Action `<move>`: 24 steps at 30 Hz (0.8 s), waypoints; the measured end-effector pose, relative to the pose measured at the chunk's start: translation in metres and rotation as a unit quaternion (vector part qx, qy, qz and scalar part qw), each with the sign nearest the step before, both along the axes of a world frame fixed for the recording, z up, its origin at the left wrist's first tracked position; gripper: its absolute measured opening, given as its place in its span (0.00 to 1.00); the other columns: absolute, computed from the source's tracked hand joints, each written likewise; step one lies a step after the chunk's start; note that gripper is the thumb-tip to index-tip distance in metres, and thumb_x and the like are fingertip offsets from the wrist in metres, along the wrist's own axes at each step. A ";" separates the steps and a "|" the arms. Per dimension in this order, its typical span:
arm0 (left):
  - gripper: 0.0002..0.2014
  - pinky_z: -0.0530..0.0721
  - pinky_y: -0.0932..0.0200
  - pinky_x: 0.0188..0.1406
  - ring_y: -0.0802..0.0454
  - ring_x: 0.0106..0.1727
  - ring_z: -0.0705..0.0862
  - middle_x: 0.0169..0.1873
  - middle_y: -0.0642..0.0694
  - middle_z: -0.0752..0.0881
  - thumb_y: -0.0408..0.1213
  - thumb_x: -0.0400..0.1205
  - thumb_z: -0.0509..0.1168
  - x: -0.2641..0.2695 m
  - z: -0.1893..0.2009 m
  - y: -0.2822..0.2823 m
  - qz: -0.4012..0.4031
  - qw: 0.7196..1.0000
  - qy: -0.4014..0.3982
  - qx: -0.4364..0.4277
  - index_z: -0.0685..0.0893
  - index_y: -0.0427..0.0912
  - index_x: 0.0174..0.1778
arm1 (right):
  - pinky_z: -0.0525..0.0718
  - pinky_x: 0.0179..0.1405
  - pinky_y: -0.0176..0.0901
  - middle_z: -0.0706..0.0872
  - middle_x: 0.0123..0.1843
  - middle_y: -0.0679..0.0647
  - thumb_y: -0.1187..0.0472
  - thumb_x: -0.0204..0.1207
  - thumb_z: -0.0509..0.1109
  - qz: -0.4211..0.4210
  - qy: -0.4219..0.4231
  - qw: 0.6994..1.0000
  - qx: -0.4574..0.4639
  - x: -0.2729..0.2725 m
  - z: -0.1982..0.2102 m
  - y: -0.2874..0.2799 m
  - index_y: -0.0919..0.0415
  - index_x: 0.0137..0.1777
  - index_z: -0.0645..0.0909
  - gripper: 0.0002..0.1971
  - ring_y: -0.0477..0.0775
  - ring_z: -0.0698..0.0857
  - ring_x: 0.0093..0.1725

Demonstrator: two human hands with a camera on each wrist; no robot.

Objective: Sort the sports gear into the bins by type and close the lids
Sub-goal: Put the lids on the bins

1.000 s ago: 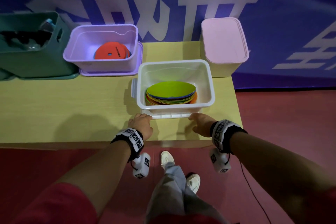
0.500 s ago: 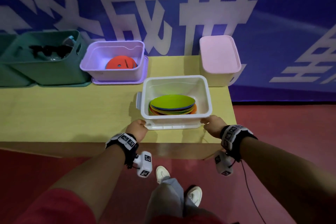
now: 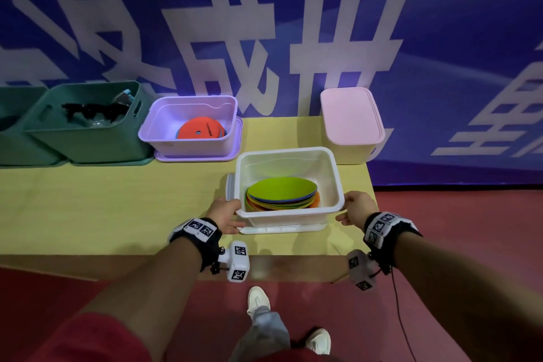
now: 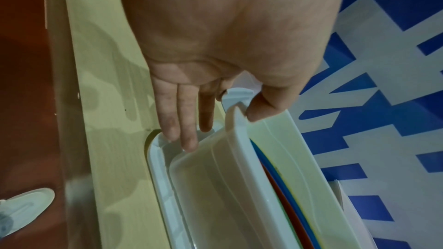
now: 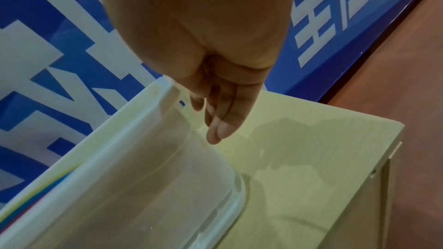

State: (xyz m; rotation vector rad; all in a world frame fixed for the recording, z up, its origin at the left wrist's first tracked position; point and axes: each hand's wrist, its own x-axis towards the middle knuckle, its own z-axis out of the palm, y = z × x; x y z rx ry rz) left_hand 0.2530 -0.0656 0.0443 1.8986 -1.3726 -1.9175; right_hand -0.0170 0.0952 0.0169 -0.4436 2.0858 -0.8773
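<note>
A white see-through bin [image 3: 289, 211] stands on its white lid [image 3: 282, 229] near the table's front right. Inside it lies a stack of flat coloured discs [image 3: 282, 189], a green one on top. My left hand [image 3: 224, 211] grips the near left corner; in the left wrist view my left hand [image 4: 223, 130] has the thumb on the bin's [image 4: 215, 186] rim and the fingers down its wall toward the lid [image 4: 158, 168]. My right hand [image 3: 357, 207] holds the near right corner. In the right wrist view its fingers [image 5: 215, 120] lie under the rim against the bin [image 5: 143, 168]; the thumb is hidden.
At the back stand a green bin [image 3: 85, 138] with dark gear, an open purple bin [image 3: 188, 141] on its lid holding a red disc [image 3: 199, 129], and a pink bin [image 3: 351, 123] with its lid on. The yellow table [image 3: 117, 209] ends just right of my right hand.
Both hands have moved from the table in front of the white bin up to its near corners and taken hold of the rim. The head view has pulled back.
</note>
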 end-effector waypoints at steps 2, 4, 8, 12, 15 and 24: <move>0.29 0.87 0.46 0.51 0.36 0.51 0.90 0.57 0.38 0.83 0.33 0.82 0.66 0.000 0.000 -0.002 -0.015 1.000 0.001 0.005 0.63 0.37 0.77 | 0.85 0.31 0.50 0.88 0.47 0.66 0.68 0.82 0.58 -0.041 -0.016 0.999 -0.025 -0.006 0.007 -0.001 0.68 0.53 0.80 0.09 0.62 0.87 0.32; 0.33 0.89 0.46 0.49 0.37 0.49 0.91 0.60 0.34 0.83 0.31 0.80 0.69 -0.002 0.002 -0.004 -0.027 1.000 -0.006 0.006 0.61 0.37 0.78 | 0.84 0.29 0.48 0.87 0.43 0.62 0.59 0.83 0.63 -0.038 -0.032 0.998 -0.046 -0.009 0.016 -0.004 0.67 0.54 0.80 0.10 0.60 0.86 0.30; 0.20 0.91 0.41 0.43 0.33 0.39 0.90 0.48 0.32 0.85 0.21 0.78 0.65 -0.009 0.013 -0.010 0.001 0.999 -0.018 -0.030 0.71 0.33 0.65 | 0.88 0.30 0.49 0.87 0.40 0.62 0.63 0.75 0.73 0.027 -0.013 0.999 -0.011 -0.010 0.029 -0.015 0.63 0.50 0.76 0.09 0.59 0.86 0.31; 0.18 0.90 0.39 0.46 0.33 0.39 0.88 0.50 0.31 0.83 0.19 0.78 0.61 -0.015 0.030 -0.025 -0.012 0.995 -0.051 -0.084 0.71 0.40 0.61 | 0.91 0.37 0.58 0.86 0.39 0.69 0.73 0.73 0.70 0.032 -0.028 0.999 0.001 -0.012 0.042 -0.031 0.67 0.45 0.75 0.06 0.66 0.89 0.32; 0.17 0.91 0.43 0.41 0.35 0.38 0.87 0.45 0.32 0.83 0.18 0.78 0.61 -0.017 0.037 -0.038 -0.004 0.996 -0.033 -0.082 0.72 0.39 0.59 | 0.91 0.40 0.62 0.85 0.38 0.70 0.74 0.73 0.68 0.029 -0.031 0.999 -0.008 -0.016 0.053 -0.043 0.66 0.42 0.74 0.06 0.71 0.90 0.38; 0.24 0.84 0.59 0.17 0.40 0.27 0.83 0.56 0.26 0.84 0.17 0.76 0.66 -0.035 0.042 -0.092 0.002 0.994 0.001 -0.112 0.72 0.36 0.67 | 0.91 0.36 0.58 0.83 0.37 0.67 0.75 0.74 0.68 -0.011 -0.033 0.999 -0.040 -0.027 0.063 -0.088 0.64 0.43 0.73 0.07 0.65 0.87 0.32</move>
